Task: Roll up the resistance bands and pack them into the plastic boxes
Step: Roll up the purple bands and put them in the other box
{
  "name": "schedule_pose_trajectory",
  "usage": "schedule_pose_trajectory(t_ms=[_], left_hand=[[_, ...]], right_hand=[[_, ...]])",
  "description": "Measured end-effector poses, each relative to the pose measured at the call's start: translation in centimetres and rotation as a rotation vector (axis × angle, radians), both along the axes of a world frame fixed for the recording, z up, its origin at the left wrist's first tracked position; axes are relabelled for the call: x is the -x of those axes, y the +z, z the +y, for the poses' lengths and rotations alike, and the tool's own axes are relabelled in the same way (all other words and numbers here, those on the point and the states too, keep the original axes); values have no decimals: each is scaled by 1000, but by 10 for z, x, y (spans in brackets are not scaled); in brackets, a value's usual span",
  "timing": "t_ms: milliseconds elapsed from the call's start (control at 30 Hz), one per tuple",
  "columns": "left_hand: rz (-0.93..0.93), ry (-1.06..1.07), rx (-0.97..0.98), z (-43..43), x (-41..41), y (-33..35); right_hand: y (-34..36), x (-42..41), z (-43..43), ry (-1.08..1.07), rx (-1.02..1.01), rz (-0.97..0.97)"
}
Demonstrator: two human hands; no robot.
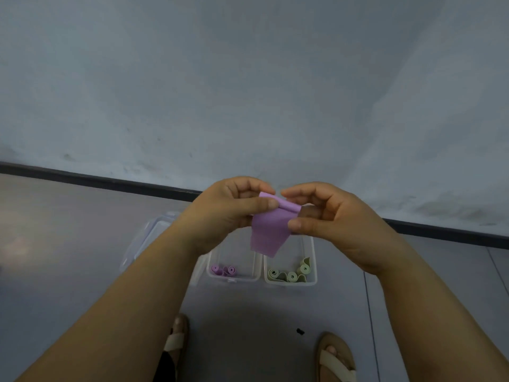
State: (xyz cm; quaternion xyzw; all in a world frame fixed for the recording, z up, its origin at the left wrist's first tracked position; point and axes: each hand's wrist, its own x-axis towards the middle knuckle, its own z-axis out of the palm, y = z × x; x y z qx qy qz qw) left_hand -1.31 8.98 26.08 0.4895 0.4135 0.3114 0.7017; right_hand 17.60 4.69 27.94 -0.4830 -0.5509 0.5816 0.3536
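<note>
Beige sandals (pixel 337 361) (both feet) on grey floor (pixel 68 216)

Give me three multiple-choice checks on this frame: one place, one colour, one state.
1. The green rolls lie: A) on the bare floor B) in the right-hand box C) in a hand.
2. The held band is: A) purple B) green C) blue.
3. That band is: A) fully rolled B) lying flat C) rolled only at its top, the rest hanging.
Answers: 1 B, they sit inside the right-hand box. 2 A, it matches the purple rolls in the left-hand box. 3 C, the left hand and right hand pinch a small roll at the top while the tail hangs loose.
</note>
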Motion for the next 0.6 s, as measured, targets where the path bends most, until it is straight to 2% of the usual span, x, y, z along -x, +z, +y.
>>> schedule_pose_trajectory(t_ms=[100,267,433,600], left_hand=[[-69,-195,87,2,9,1],[-183,-439,183,0,12,0],[-131,-512,199,-3,8,-6],[-72,-557,158,-5,6,-4]], right_hand=[[4,-1,-3,195,43,-72],[9,-1,-5,379,68,-34],[12,-2,-7,488,95,-42],[15,-3,-7,475,100,-90]])
